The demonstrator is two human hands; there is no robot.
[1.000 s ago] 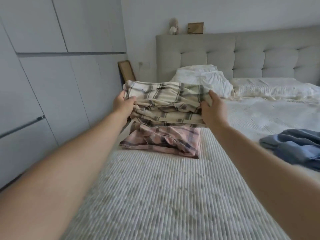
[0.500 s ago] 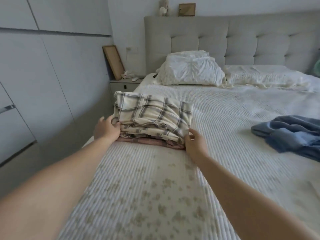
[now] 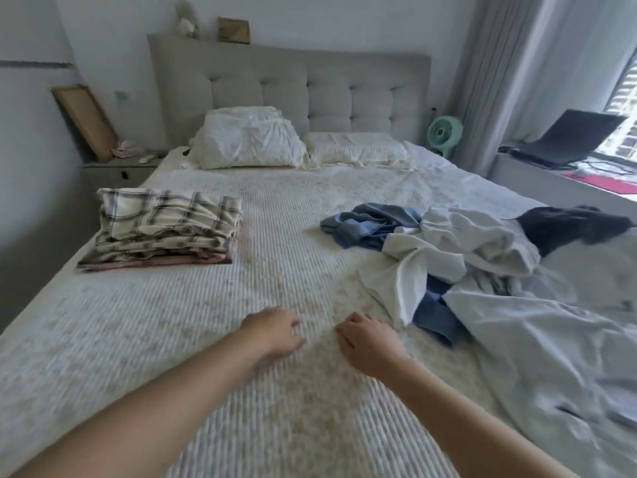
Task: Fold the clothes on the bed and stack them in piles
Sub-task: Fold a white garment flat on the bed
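A folded cream plaid garment (image 3: 165,222) lies on top of a folded pink plaid one (image 3: 193,259), forming a pile at the bed's left side. My left hand (image 3: 275,331) and my right hand (image 3: 368,339) hover side by side over the ribbed bedspread (image 3: 241,391) near the middle front, both holding nothing, fingers loosely curled. To the right lies an unfolded heap: a blue garment (image 3: 368,224), a white garment (image 3: 448,257), a dark blue piece (image 3: 436,313) beneath it, a pale blue garment (image 3: 551,350) and a black one (image 3: 572,227).
Two white pillows (image 3: 248,139) rest against the grey tufted headboard (image 3: 344,88). A nightstand (image 3: 120,170) with a leaning frame stands at the left. A green fan (image 3: 444,134), curtain and a laptop (image 3: 568,139) on a ledge are at the right.
The cream plaid garment was set down on the pink one and both hands let go. My hands have drawn back toward the front middle of the bed; the view swung right.
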